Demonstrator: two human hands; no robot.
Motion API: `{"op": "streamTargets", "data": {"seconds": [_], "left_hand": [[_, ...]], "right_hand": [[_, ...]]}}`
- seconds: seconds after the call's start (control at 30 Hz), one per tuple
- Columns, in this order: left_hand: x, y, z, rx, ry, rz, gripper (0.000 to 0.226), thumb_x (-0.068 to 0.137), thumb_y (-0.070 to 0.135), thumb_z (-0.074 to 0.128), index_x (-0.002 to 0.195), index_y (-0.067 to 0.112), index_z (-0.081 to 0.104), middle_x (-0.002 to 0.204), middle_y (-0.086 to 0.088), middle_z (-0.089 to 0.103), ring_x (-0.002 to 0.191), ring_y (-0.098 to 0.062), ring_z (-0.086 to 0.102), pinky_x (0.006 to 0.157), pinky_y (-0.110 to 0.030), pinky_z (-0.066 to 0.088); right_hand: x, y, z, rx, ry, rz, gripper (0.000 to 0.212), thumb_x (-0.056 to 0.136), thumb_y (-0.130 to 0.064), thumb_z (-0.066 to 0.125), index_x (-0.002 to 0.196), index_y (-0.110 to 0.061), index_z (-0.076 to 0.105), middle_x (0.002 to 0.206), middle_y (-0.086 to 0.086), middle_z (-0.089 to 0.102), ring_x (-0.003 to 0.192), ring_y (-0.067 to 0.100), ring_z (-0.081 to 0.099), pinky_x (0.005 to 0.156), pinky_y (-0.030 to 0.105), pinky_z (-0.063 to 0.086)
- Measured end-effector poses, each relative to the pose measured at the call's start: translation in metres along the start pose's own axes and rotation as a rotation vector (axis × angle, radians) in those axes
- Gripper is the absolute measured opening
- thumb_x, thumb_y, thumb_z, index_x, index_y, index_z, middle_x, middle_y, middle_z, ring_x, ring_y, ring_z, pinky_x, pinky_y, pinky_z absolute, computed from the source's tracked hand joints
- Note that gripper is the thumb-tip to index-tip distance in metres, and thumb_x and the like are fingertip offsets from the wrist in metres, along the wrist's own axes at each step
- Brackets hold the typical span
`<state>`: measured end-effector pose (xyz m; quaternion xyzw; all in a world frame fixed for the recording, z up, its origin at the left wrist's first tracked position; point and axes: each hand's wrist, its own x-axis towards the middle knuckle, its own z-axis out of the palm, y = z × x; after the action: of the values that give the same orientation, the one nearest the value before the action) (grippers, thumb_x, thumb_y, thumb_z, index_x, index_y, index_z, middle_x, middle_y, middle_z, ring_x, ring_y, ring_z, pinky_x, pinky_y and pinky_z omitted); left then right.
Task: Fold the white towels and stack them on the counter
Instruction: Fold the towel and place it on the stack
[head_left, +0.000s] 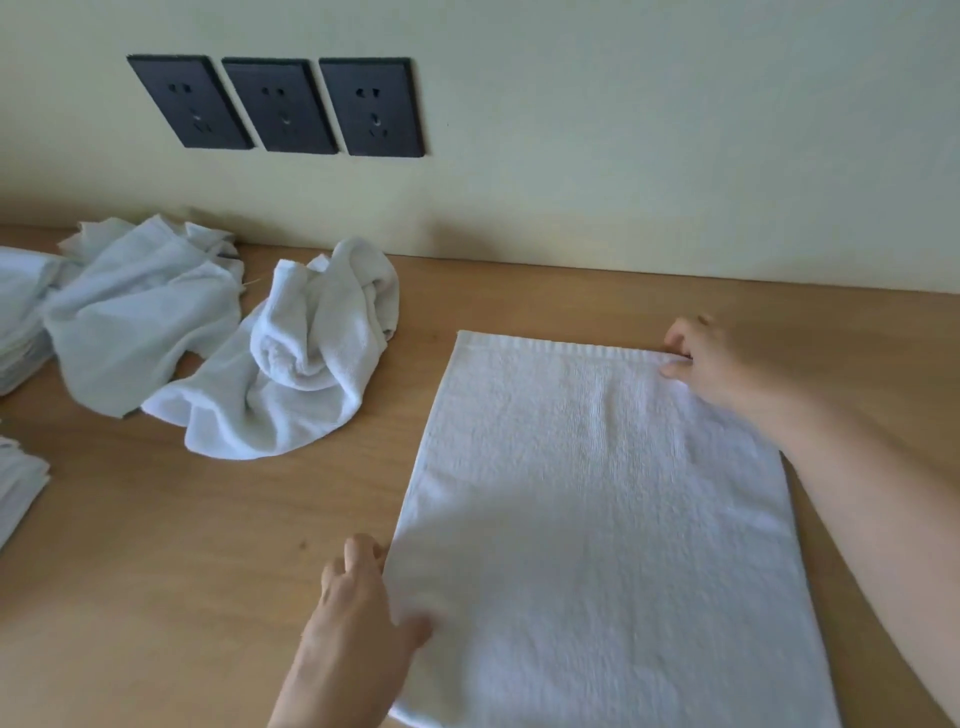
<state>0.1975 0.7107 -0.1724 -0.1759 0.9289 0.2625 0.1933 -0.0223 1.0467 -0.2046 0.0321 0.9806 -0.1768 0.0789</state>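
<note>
The flat towel (597, 519), white w/ a woven hem band along its far edge, lies spread open on the wooden surface (182, 571), in the right half of the view, and its near end runs out of the picture at the bottom. The R hand (711, 364) is at the far right corner of this towel: its grip is closed on the hem, thumb and fingertips pinching the cloth, and the forearm comes in from the right, over the towel's right edge. The L hand (358, 613) is at the left edge, near the bottom corner; the thumb lies on top of the cloth and the fingers are curled at the edge, so this grip also holds the towel, though the hand is a bit blurred. To the left, apart from the flat one, a crumpled towel (291, 374) sits in a loose heap, and touching it further left is a 2nd crumpled towel (140, 322), partly spread. At the left border there is a folded stack (18, 338) of white cloths, w/ the 2nd crumpled towel lying partly over it, and a lower stack (18, 488) nearer to the person, both cut by the frame. Behind the surface stands a pale wall (623, 156) w/ 3 black sockets (280, 106) side by side, above the crumpled towels.
</note>
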Motion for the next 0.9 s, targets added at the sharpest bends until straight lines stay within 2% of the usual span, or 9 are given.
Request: {"op": "streamTargets", "data": {"seconds": [0.17, 0.27, 0.37, 0.43, 0.5, 0.57, 0.63, 0.73, 0.9], "left_hand": [[0.025, 0.004, -0.015, 0.002, -0.042, 0.014, 0.025, 0.077, 0.027, 0.074, 0.093, 0.023, 0.056, 0.091, 0.007, 0.064, 0.092, -0.019, 0.057, 0.070, -0.028, 0.043], [0.038, 0.009, -0.025, 0.114, -0.104, 0.087, 0.021, 0.079, 0.033, 0.070, 0.098, 0.022, 0.068, 0.092, 0.006, 0.068, 0.093, -0.018, 0.061, 0.064, -0.019, 0.041], [0.065, 0.021, -0.033, 0.139, 0.104, 0.164, 0.013, 0.085, 0.021, 0.063, 0.098, 0.021, 0.060, 0.091, 0.002, 0.059, 0.096, -0.027, 0.057, 0.073, -0.033, 0.044], [0.076, 0.035, -0.036, 0.237, 0.352, 0.280, 0.021, 0.083, 0.005, 0.061, 0.100, 0.014, 0.052, 0.101, -0.004, 0.049, 0.098, -0.029, 0.047, 0.081, -0.036, 0.041], [0.073, 0.047, -0.028, 0.235, 0.467, 0.387, 0.029, 0.081, 0.004, 0.065, 0.105, 0.011, 0.051, 0.105, -0.007, 0.046, 0.099, -0.028, 0.044, 0.085, -0.037, 0.040], [0.057, 0.051, -0.012, 0.176, 0.441, 0.440, 0.036, 0.085, 0.016, 0.067, 0.117, 0.012, 0.052, 0.114, -0.005, 0.049, 0.107, -0.027, 0.046, 0.092, -0.038, 0.039], [0.044, 0.048, 0.012, 0.194, 0.355, 0.460, 0.050, 0.094, 0.033, 0.057, 0.138, 0.016, 0.042, 0.138, -0.002, 0.043, 0.128, -0.024, 0.040, 0.106, -0.036, 0.035], [0.044, 0.034, 0.045, 0.314, 0.253, 0.490, 0.061, 0.102, 0.050, 0.028, 0.155, 0.023, 0.019, 0.163, -0.005, 0.012, 0.151, -0.023, 0.010, 0.122, -0.034, 0.010], [0.043, -0.002, 0.051, 0.413, 0.223, 0.538, 0.065, 0.099, 0.058, 0.009, 0.156, 0.027, 0.018, 0.163, -0.006, 0.012, 0.151, -0.021, 0.010, 0.121, -0.036, 0.002]], "right_hand": [[-0.003, 0.013, 0.001, 0.072, 0.049, 0.003, 0.022, 0.087, -0.024, 0.069, 0.083, -0.014, 0.050, 0.092, 0.007, 0.047, 0.087, 0.029, 0.051, 0.082, 0.046, 0.047], [-0.009, 0.031, -0.002, 0.004, 0.036, 0.021, 0.042, 0.088, -0.028, 0.068, 0.062, -0.015, 0.037, 0.075, 0.004, 0.038, 0.074, 0.027, 0.043, 0.065, 0.038, 0.035], [-0.038, 0.053, -0.017, -0.022, 0.025, 0.138, 0.045, 0.094, -0.025, 0.060, 0.060, -0.013, 0.032, 0.068, 0.002, 0.032, 0.060, 0.018, 0.032, 0.053, 0.032, 0.020], [-0.075, 0.066, -0.022, -0.032, 0.018, 0.285, 0.042, 0.098, -0.022, 0.051, 0.062, -0.011, 0.035, 0.066, 0.006, 0.038, 0.057, 0.018, 0.034, 0.053, 0.033, 0.021], [-0.119, 0.076, -0.022, -0.026, -0.023, 0.395, 0.039, 0.099, -0.022, 0.047, 0.063, -0.006, 0.042, 0.064, 0.010, 0.045, 0.057, 0.021, 0.040, 0.052, 0.033, 0.024], [-0.156, 0.080, -0.018, 0.020, -0.197, 0.464, 0.042, 0.098, -0.031, 0.047, 0.072, 0.000, 0.058, 0.066, 0.010, 0.057, 0.059, 0.024, 0.051, 0.053, 0.031, 0.030], [-0.175, 0.078, -0.020, 0.072, -0.342, 0.508, 0.047, 0.096, -0.042, 0.049, 0.076, -0.002, 0.063, 0.071, 0.008, 0.064, 0.062, 0.023, 0.056, 0.056, 0.031, 0.034], [-0.178, 0.064, -0.026, 0.306, -0.256, 0.601, 0.040, 0.094, -0.045, 0.054, 0.086, -0.006, 0.054, 0.089, 0.011, 0.066, 0.072, 0.026, 0.060, 0.060, 0.030, 0.040], [-0.215, 0.059, -0.011, 0.395, -0.053, 0.606, 0.032, 0.090, -0.023, 0.065, 0.075, 0.003, 0.054, 0.068, 0.012, 0.052, 0.061, 0.024, 0.050, 0.055, 0.032, 0.029]]}}
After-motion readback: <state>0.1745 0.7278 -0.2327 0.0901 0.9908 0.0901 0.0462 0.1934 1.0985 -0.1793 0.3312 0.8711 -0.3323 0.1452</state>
